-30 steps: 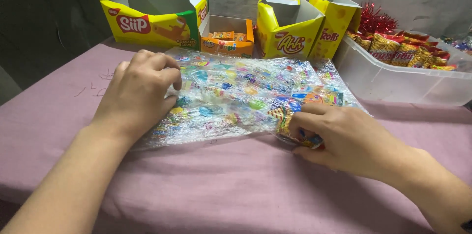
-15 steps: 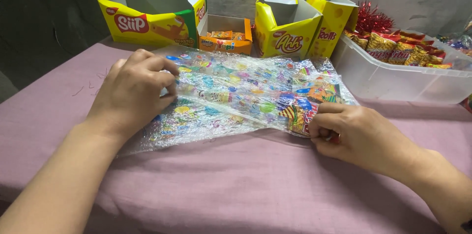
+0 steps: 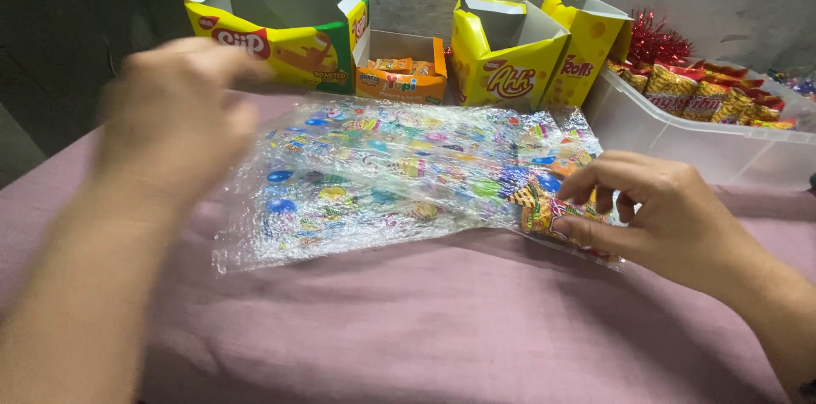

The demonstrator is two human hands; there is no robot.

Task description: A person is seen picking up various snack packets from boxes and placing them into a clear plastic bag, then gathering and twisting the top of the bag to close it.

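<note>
Where right fingers (image 3: pixel 586 196) pinch the wrapper sheet (image 3: pixel 399 175), snack boxes (image 3: pixel 501 64) behind (left hand (image 3: pixel 174 119) blurred, grip unclear).

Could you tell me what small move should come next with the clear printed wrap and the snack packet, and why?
Probably bring the left hand down onto the wrap's far-left part. That hand is blurred above the sheet, while the right hand pinches the wrap over the snack packet, so the left side lies loose and wrinkled.

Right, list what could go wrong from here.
1. The left hand is off the clear printed wrapping sheet, so the sheet may slide or bunch on the pink cloth.
2. The right hand holds one snack packet at the sheet's edge; it could slip out.
3. A sweeping arm might knock over the open yellow box behind.
</note>
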